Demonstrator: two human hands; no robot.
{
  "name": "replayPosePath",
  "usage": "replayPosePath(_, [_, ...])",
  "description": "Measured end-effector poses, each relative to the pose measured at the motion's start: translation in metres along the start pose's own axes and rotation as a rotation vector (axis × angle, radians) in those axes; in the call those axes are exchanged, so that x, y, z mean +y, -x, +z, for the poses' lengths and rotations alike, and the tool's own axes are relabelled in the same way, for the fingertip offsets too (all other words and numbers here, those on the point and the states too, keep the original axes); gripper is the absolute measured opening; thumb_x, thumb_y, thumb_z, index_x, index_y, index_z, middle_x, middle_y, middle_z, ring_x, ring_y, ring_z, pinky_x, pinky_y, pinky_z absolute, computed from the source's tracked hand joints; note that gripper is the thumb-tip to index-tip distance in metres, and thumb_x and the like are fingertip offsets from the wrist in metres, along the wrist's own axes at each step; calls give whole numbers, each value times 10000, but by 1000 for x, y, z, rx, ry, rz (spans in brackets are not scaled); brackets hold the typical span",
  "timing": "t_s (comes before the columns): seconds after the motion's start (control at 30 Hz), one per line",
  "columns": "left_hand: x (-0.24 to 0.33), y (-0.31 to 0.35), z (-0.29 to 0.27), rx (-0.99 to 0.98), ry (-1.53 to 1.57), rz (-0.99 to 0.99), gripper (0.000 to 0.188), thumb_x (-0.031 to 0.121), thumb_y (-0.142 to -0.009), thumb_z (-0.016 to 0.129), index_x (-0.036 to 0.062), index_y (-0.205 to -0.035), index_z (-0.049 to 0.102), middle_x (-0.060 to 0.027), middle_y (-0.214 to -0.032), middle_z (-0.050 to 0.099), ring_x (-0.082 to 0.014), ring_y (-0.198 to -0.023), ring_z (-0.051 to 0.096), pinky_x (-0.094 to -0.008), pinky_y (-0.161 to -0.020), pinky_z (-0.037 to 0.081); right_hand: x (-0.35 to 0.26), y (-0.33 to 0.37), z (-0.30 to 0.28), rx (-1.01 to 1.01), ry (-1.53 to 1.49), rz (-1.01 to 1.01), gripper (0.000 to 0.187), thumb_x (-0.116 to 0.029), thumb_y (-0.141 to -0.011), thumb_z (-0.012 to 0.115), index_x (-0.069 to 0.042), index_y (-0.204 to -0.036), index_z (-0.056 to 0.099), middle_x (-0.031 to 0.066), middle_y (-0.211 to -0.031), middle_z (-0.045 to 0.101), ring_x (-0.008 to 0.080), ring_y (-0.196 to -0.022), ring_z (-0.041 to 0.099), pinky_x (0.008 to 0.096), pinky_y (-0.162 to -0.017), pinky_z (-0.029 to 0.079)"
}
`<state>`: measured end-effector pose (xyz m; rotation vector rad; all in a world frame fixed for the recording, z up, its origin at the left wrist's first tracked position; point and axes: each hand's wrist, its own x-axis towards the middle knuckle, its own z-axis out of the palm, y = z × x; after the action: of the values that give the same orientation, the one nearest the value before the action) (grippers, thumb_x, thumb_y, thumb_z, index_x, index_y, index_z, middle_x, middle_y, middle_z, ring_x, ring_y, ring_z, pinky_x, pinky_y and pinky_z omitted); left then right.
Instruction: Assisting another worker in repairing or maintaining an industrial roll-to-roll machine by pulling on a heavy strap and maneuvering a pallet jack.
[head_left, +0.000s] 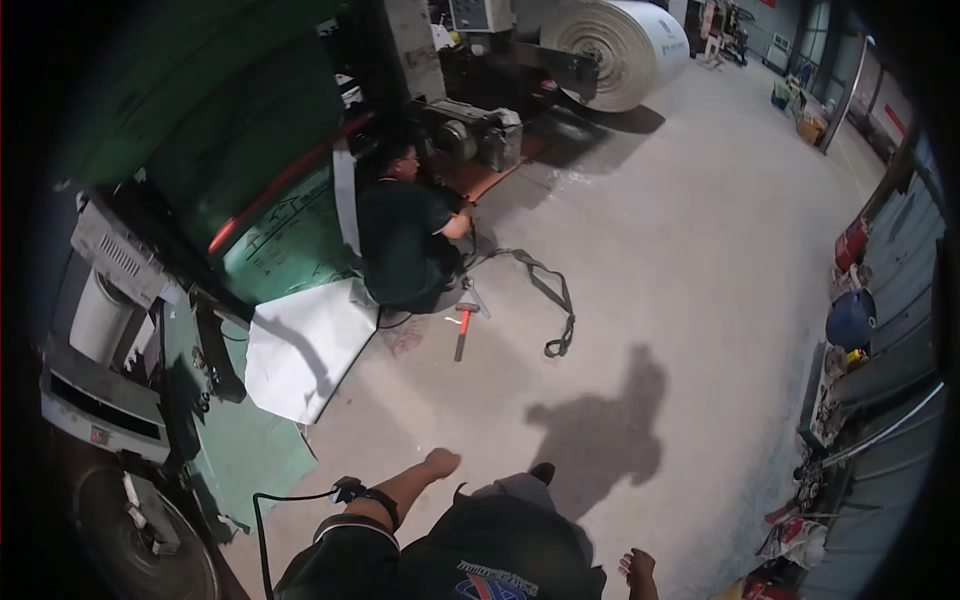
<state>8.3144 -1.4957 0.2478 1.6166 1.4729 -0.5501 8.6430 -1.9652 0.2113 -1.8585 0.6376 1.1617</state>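
My left hand [441,463] hangs over the floor in front of me, its fingers curled into a loose fist with nothing visible in it. A dark band with a small device and a cable sits on that forearm. Low at the right, my right hand [637,568] hangs by my side, fingers half bent and apart, holding nothing. Neither hand touches anything. Farther ahead, a hammer [464,330] with a red and black handle lies on the floor. A dark strap [548,290] lies to its right.
A co-worker [405,235] crouches by a large machine [470,135], hands near its base. A white sheet [312,350] lies left of them, beside green sheeting [250,455]. A big paper roll [620,55] stands at the back. Along the right wall are a blue container [851,318] and clutter.
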Motion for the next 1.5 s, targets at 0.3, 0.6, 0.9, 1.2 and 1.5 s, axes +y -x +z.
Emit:
replayPosePath(0.3, [271, -69, -13, 214, -152, 453, 331, 223, -823, 373, -30, -753, 573, -232, -876, 575, -400, -843, 539, -482, -769, 417, -94, -163, -87, -321, 383, 325, 108, -225, -803, 396, -164, -727, 442, 40, -638, 398, 181, -546, 377, 326, -477, 310])
replayPosePath(0.6, [370, -159, -55, 337, 256, 21, 352, 315, -801, 464, 28, -930, 622, -217, -996, 578, -351, -987, 533, -395, -852, 428, -517, -377, 1, -238, 882, -418, 240, -254, -809, 511, -32, -742, 573, 63, -620, 552, 127, -486, 488, 258, -398, 404])
replayPosePath(0.9, [457, -500, -284, 497, 496, -82, 845, 390, -709, 638, -117, -1268, 258, -296, -1255, 380, -353, -1206, 364, -345, -1015, 293, -811, -351, 430, -335, 959, -781, 478, -323, -790, 596, 44, -1090, 534, 206, -965, 616, 279, -942, 595, 331, -821, 454])
replayPosePath(1.2, [487, -796, -422, 201, 990, 232, 548, 426, -750, 648, 14, -1093, 534, -105, -1125, 529, -178, -1049, 477, -283, -879, 388, -817, -325, 807, -681, 1304, -1213, 732, -218, -674, 699, 72, -1238, 334, 270, -1252, 384, 385, -1160, 389, 377, -961, 342])
replayPosePath(1.5, [538, -696, -424, 0, 2401, 345, 161, 224, -882, 456, 91, -792, 454, 12, -615, 399, -132, -595, 422, -301, -733, 420, -863, -286, 856, -958, 1105, -1674, 930, -158, -579, 728, 25, -1313, 188, 266, -1272, 314, 461, -1172, 301, 480, -995, 251])
